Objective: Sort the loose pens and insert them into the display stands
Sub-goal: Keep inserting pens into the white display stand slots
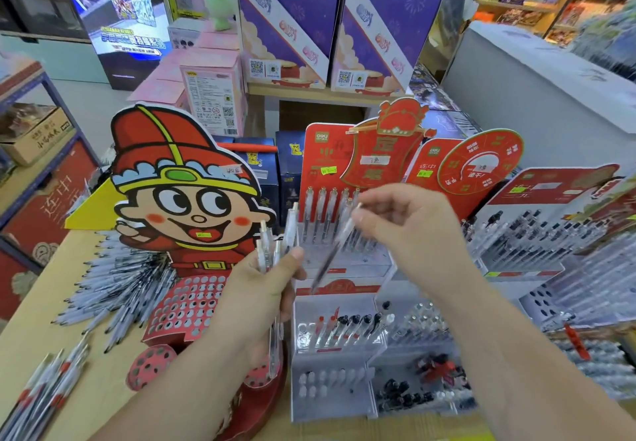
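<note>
- Shop interior, head view: wooden table (86, 389) crowded with red display stands, with shelves and boxes behind.
- left hand (261, 289) grips a bundle of clear pens (275, 244) upright, fingers wrapped round the barrels, in front of the cartoon stand (186, 192).
- right hand (406, 227) pinches a single pen (335, 247) near its top end. The tip slants down-left over the clear tiered stand (337, 291) and is not in a hole yet.
- loose pens (117, 285) lie piled on the table, left of the cartoon stand.
- Handling, judged: pens are light and stiff, with smooth plastic barrels, so the bundle may fan or slip. Hold high on the barrel and keep the tip free for aiming.
- Blur; cannot tell which hole is targeted.
</note>
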`<state>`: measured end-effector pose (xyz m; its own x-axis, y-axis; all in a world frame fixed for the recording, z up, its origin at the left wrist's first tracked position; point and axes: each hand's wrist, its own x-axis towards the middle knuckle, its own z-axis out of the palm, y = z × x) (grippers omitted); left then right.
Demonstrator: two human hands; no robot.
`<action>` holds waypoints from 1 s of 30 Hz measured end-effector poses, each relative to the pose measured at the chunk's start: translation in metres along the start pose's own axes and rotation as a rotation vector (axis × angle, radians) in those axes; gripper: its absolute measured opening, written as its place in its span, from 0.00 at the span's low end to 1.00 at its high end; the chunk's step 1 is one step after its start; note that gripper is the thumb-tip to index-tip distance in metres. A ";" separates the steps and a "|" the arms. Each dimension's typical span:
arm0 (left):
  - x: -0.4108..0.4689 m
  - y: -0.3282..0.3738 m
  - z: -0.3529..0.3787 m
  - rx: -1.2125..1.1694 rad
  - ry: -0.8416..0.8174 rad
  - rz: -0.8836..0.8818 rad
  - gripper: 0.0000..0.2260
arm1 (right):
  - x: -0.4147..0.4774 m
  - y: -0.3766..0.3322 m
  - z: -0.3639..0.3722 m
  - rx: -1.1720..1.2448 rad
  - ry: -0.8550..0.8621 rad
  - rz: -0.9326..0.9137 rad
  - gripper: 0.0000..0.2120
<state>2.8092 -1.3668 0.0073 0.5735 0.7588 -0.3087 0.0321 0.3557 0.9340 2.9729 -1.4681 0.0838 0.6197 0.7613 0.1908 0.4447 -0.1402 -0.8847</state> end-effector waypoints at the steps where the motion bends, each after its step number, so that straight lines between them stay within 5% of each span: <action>1: 0.001 0.000 -0.002 -0.042 -0.002 -0.024 0.11 | 0.004 -0.001 -0.004 -0.034 0.055 -0.051 0.09; 6: 0.000 -0.002 -0.007 -0.137 -0.014 -0.112 0.10 | 0.019 -0.003 -0.003 -0.191 0.209 -0.239 0.11; 30: 0.004 -0.009 -0.021 -0.183 -0.009 -0.148 0.08 | 0.035 0.038 0.037 -0.638 0.187 -0.408 0.07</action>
<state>2.7945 -1.3554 -0.0060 0.5809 0.6864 -0.4375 -0.0319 0.5563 0.8304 2.9878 -1.4234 0.0412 0.4010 0.7194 0.5671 0.9116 -0.2525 -0.3243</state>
